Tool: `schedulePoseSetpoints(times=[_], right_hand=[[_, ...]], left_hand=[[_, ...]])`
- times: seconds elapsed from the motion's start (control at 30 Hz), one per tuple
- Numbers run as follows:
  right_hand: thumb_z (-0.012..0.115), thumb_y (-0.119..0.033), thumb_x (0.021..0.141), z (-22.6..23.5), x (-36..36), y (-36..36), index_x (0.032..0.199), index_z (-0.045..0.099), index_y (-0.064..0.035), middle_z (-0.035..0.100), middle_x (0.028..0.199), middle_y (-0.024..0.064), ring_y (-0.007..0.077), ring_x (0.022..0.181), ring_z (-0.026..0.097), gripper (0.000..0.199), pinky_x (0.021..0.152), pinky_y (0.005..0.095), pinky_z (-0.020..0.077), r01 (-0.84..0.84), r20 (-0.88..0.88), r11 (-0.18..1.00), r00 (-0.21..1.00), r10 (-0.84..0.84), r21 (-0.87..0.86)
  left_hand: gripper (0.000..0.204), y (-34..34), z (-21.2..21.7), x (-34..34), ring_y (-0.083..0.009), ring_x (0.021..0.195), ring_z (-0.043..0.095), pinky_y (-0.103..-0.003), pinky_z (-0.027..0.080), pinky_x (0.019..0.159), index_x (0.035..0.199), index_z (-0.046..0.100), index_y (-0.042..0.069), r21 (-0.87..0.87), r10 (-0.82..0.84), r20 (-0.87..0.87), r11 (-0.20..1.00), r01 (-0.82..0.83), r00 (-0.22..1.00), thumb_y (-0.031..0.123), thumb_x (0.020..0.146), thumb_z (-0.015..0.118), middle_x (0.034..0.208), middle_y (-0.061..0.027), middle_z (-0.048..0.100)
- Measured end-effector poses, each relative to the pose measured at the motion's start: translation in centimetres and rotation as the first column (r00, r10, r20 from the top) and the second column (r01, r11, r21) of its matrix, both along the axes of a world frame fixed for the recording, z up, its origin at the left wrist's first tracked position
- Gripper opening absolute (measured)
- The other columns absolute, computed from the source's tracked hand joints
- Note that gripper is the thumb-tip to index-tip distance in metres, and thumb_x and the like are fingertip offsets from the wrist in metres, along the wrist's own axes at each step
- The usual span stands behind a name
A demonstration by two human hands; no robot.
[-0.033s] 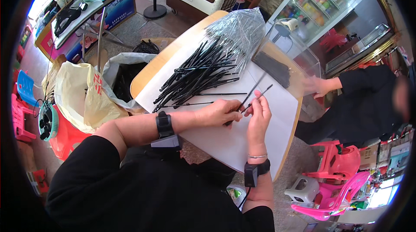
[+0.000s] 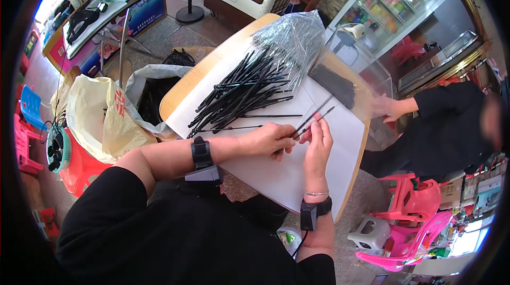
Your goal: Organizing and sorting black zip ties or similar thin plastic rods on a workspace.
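Two thin black rods with small thickened ends (image 2: 325, 113) slant up and away between my hands, lying almost side by side. My left hand (image 2: 272, 139) is closed around their near ends, its fingers curled. Thumb and fingers of my right hand (image 2: 317, 139) pinch one rod farther along. Just beyond my left hand, a big loose heap of similar black rods (image 2: 239, 91) covers the far left of the white-topped table (image 2: 281, 176). A pair of single rods (image 2: 273, 116) lies apart at the heap's near side.
Transparent plastic wrapping (image 2: 295, 35) sits at the table's far end. Right of it stands a transparent box with dark contents (image 2: 334, 84). An open cream bag (image 2: 101, 115) stands left of the table. A co-worker's hand (image 2: 390, 108) is near the right edge. Pink chairs (image 2: 411, 240) stand lower right.
The two rods have come closer together and more nearly parallel between my hands. My arms keep almost the same place.
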State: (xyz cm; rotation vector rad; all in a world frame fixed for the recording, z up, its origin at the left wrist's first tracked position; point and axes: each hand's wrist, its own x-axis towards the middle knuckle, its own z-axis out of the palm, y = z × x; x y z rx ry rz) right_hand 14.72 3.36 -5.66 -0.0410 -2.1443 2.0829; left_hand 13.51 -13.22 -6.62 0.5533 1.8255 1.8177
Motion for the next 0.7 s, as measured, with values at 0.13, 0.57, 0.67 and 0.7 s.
schedulePoseSetpoints(times=[0.13,0.57,0.67,0.7], right_hand=[[0.059,-0.009,0.087,0.1,0.2,-0.9,0.123,0.049,0.0041,0.053,0.074,0.0006,0.0069,0.061,0.050,0.041,0.053,0.0222,0.0421,0.030,-0.049,0.961,0.999,-0.018,0.274],[0.063,-0.011,0.078,-2.1,1.5,6.2,0.084,0.055,0.0012,0.057,0.074,0.0149,0.0315,0.073,0.059,0.016,0.068,0.0408,0.0463,0.220,-0.125,0.391,0.959,-0.255,0.894],[0.064,-0.013,0.080,0.4,3.0,2.7,0.084,0.056,-0.0002,0.057,0.076,0.0140,0.0307,0.074,0.060,0.016,0.068,0.0402,0.0468,0.351,-0.310,0.414,0.937,-0.163,0.840],[0.065,-0.014,0.081,1.0,3.4,1.6,0.085,0.057,-0.0008,0.056,0.077,0.0136,0.0303,0.073,0.060,0.016,0.068,0.0397,0.0472,0.239,-0.250,0.542,0.967,-0.055,0.806]], left_hand=[[0.020,-0.4,0.1,-0.4,-0.0121,0.062,0.059,-0.028,0.049,0.057,0.104,0.059,0.002,-0.093,-0.128,-0.108,0.989,0.118,0.986,0.020,0.094,0.056,0.075,-0.0046,0.060],[0.012,-4.9,-1.0,-0.3,-0.0309,0.085,0.060,-0.040,0.050,0.071,0.086,0.060,0.004,-0.568,-0.205,-0.782,0.622,-0.538,0.589,0.012,0.077,0.063,0.084,-0.0120,0.059],[0.011,-5.3,-2.1,-0.7,-0.0312,0.084,0.060,-0.041,0.050,0.070,0.084,0.059,0.003,-0.557,-0.195,-0.787,0.632,-0.539,0.585,0.012,0.078,0.060,0.083,-0.0123,0.059],[0.010,-5.5,-2.5,-0.7,-0.0313,0.084,0.060,-0.042,0.049,0.069,0.082,0.059,0.003,-0.488,-0.144,-0.824,0.672,-0.557,0.548,0.012,0.078,0.059,0.083,-0.0124,0.059]])
